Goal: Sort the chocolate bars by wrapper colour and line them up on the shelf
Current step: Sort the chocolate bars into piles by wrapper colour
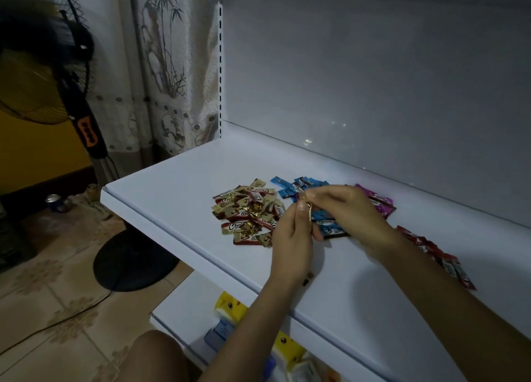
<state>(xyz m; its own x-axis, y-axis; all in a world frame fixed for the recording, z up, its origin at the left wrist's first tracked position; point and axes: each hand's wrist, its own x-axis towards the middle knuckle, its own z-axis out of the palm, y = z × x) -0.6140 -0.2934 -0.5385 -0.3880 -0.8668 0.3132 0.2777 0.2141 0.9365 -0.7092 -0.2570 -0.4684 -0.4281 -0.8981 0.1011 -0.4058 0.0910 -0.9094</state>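
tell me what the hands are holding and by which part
One small chocolate bar, seen edge-on, pinched by both hands: the right hand at its top end, the left hand lower down. Wrapper colour unclear.

the white shelf [178, 191] carries four groups of small wrapped chocolate bars. furthest left lies a loose, jumbled heap of gold and brown bars [248, 213], many overlapping at odd angles, some showing the printed "choco" name. just right of it sit the blue bars [298, 187], some fanned near the back and more lying toward the front, partly hidden. beyond those, the magenta bars [376, 200] lie stacked close together. well apart to the right, the red bars [439, 255] run in an overlapping row toward the front edge. one single bar [304, 202] is raised above the blue group, seen edge-on, pinched between the left hand [293, 232] and right hand [347, 209].
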